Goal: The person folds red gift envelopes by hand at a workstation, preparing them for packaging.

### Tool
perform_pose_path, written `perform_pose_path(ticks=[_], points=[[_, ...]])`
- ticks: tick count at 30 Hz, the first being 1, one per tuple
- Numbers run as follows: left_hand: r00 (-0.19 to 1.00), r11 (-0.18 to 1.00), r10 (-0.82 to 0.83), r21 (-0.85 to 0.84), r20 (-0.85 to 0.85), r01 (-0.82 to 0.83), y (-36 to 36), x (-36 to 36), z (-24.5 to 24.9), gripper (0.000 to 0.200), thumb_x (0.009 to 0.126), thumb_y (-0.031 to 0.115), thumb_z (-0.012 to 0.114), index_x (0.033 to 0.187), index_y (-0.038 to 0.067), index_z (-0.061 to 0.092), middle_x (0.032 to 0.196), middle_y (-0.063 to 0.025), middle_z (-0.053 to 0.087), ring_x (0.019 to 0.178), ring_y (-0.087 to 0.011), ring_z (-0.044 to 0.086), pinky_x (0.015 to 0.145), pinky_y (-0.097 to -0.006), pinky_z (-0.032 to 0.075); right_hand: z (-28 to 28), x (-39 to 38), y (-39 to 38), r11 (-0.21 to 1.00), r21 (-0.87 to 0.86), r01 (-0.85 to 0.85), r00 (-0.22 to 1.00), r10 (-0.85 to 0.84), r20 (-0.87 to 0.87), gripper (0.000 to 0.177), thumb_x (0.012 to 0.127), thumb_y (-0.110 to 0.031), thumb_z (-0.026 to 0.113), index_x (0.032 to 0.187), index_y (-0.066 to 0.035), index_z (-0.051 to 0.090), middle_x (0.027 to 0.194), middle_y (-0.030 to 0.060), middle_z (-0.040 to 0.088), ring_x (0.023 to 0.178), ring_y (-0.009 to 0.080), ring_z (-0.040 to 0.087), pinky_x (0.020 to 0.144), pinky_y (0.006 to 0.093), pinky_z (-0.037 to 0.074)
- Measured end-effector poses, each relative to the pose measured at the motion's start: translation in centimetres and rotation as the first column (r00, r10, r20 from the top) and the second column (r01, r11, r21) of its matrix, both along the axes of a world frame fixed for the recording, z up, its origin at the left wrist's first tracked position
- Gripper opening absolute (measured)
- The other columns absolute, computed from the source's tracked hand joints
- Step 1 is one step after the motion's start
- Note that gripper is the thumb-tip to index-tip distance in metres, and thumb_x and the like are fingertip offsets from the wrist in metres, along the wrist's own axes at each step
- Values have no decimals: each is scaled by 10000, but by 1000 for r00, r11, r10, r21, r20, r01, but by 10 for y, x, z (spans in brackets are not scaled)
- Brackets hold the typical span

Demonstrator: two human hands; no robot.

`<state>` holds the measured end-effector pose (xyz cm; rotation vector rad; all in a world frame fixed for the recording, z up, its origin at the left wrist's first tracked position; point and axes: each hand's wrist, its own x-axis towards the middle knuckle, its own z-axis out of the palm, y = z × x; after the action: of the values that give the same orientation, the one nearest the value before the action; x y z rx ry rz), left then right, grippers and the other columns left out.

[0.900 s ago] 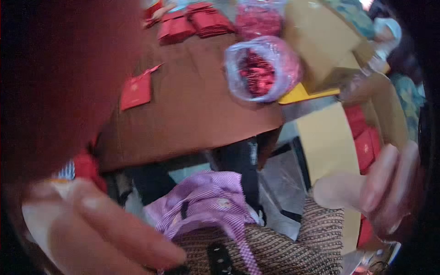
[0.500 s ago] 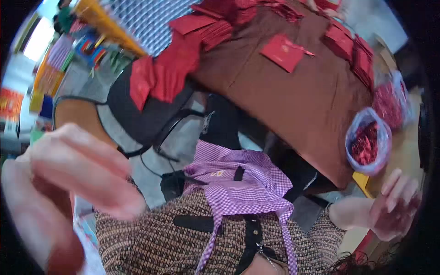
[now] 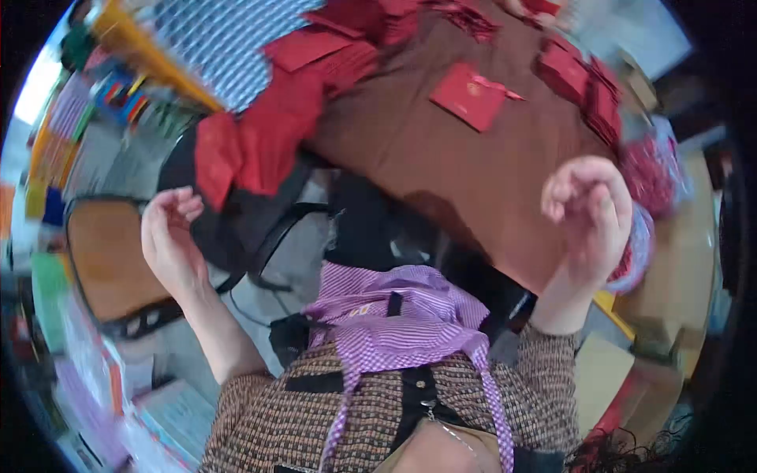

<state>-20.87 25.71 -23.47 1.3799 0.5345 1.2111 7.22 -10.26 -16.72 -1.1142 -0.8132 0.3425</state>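
My left hand (image 3: 173, 244) is raised beside the dark stool seat, fingers loosely bent and a little apart, with nothing visible in them. My right hand (image 3: 591, 209) is held up over the right edge of the brown-covered table (image 3: 505, 189), its fingers loosely curled and the thumb apart, and it too appears to hold nothing. On the table lies a flat red packet (image 3: 468, 98) with a gold mark and a red ribbon. A pile of red packets (image 3: 272, 134) is nearest my left hand. Close behind my right hand stands a plastic bag of red pieces (image 3: 637, 252), partly covered.
More red packets (image 3: 564, 67) are stacked at the table's far right, near another person's hand (image 3: 516, 8). Beside them is a second bag of red pieces (image 3: 650, 173). A brown-seated chair (image 3: 118, 256) stands at left, and a bubble-wrap sheet (image 3: 225, 47) lies at the upper left.
My left hand has moved away from the camera toward the stool. My right hand has risen from the lower right to over the table's edge. The view has shifted slightly.
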Motion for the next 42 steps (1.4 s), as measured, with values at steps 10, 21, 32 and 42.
perform_pose_path(ticks=[10,21,32,42], points=[[691,790,-595,-141,-412,597,-82,188,-86,299,993,223,489,1137,-11,609,1073,-89,643,942,-130,600,812,-271,482,-136,178,-11,857,-287,427,799,-507,-323,237,871,-128,658,1074,-13,617,905,107,681,763,174,648,596,302,519],[631,728,-241,293,-737,620,-43,473,-181,556,863,380,595,1157,-92,585,1128,-284,623,1124,-367,586,937,-412,449,-224,244,73,687,-637,349,706,-640,-304,306,792,-180,704,963,68,654,795,126,666,637,171,641,440,283,499],[327,585,-757,-365,-565,724,-117,484,-181,417,866,210,673,1139,-89,574,1072,-144,632,952,-193,591,829,-323,475,-237,260,10,567,-636,523,736,-677,2,255,680,-129,757,873,21,682,754,89,666,694,152,618,626,324,486],[191,17,-957,-617,217,787,-250,439,-123,379,934,117,582,1280,-10,490,1249,-145,567,1110,-248,579,969,-398,479,-176,198,-111,821,-249,514,760,-570,-311,304,824,-24,646,1121,40,627,983,81,678,891,138,635,827,267,501]])
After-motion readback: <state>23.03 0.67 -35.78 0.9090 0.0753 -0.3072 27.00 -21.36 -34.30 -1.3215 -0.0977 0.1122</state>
